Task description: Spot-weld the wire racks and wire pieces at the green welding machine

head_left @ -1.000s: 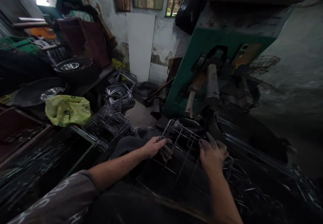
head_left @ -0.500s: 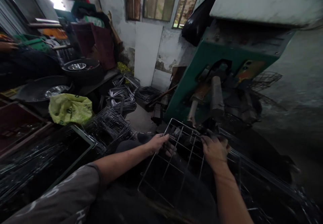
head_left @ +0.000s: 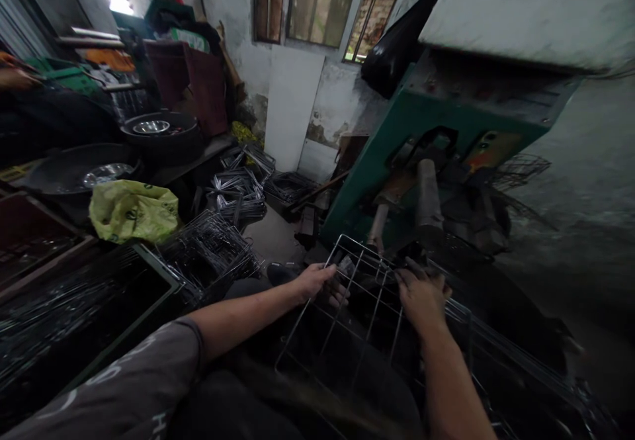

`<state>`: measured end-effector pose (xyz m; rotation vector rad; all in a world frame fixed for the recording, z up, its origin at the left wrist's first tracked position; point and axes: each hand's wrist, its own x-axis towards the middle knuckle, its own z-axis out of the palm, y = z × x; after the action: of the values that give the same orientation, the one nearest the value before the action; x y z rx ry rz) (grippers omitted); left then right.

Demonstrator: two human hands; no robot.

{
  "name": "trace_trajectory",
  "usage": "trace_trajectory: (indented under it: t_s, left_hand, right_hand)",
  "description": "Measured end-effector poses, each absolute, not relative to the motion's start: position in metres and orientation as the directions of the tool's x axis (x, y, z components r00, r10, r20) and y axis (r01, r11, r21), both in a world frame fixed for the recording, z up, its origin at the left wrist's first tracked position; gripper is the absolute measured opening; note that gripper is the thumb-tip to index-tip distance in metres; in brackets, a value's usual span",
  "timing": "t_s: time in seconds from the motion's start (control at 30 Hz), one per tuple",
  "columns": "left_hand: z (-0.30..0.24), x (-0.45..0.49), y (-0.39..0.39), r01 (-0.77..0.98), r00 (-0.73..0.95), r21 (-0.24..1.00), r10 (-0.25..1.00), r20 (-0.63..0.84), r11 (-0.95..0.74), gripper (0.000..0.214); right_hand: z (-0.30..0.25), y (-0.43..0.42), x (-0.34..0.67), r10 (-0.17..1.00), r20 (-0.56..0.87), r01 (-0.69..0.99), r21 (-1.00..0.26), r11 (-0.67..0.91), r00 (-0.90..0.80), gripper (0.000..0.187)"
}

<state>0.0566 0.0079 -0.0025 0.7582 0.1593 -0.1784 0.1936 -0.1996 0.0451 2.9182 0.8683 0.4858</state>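
Here | wire rack (head_left: 336, 321) | left fingers (head_left: 324, 272) pinch left edge | right fingers (head_left: 405, 277) seemingly closed on far-right corner

Beyond the hands (head_left: 317, 282) (head_left: 423, 292), the grey floor (head_left: 276, 233) is visible. On this floor, ahead and leftward of the hands, there lie piles of metal wire frames (head_left: 239, 192).

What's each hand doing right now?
Left hand: closed, holding the wire rack by its left side.
Right hand: fingers at the rack's far right corner; grip cannot be told.
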Motion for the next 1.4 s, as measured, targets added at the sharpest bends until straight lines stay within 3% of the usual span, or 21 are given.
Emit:
trace_trajectory:
  t_s: [0.2, 0.37, 0.53, 0.8, 1.13, 1.4]
  left_hand:
    - [-0.007, 0.054, 0.005, 0.195, 0.977, 0.666, -0.083, -0.197, 0.720, 0.059]
    - [-0.010, 0.056, 0.005, 0.205, 0.976, 0.657, -0.104, -0.190, 0.726, 0.059]
    - [-0.010, 0.057, 0.005, 0.207, 0.974, 0.660, -0.090, -0.207, 0.722, 0.058]
    - [-0.010, 0.067, 0.008, 0.208, 0.976, 0.657, -0.107, -0.191, 0.725, 0.053]
    - [-0.015, 0.080, 0.009, 0.194, 0.980, 0.651, -0.111, -0.167, 0.734, 0.056]
    - [-0.019, 0.083, 0.009, 0.199, 0.978, 0.628, -0.115, -0.173, 0.753, 0.047]
  right_hand:
    - [0.048, -0.200, 0.191, 0.583, 0.343, 0.547, 0.204, -0.812, 0.737, 0.027]
    - [0.048, -0.201, 0.192, 0.576, 0.311, 0.526, 0.236, -0.818, 0.756, 0.029]
    - [0.041, -0.203, 0.198, 0.543, 0.261, 0.505, 0.201, -0.839, 0.798, 0.029]
    - [0.046, -0.198, 0.204, 0.552, 0.295, 0.539, 0.132, -0.832, 0.780, 0.034]
    - [0.049, -0.195, 0.214, 0.551, 0.267, 0.533, 0.143, -0.834, 0.791, 0.034]
    - [0.049, -0.192, 0.217, 0.515, 0.259, 0.511, 0.089, -0.855, 0.817, 0.031]
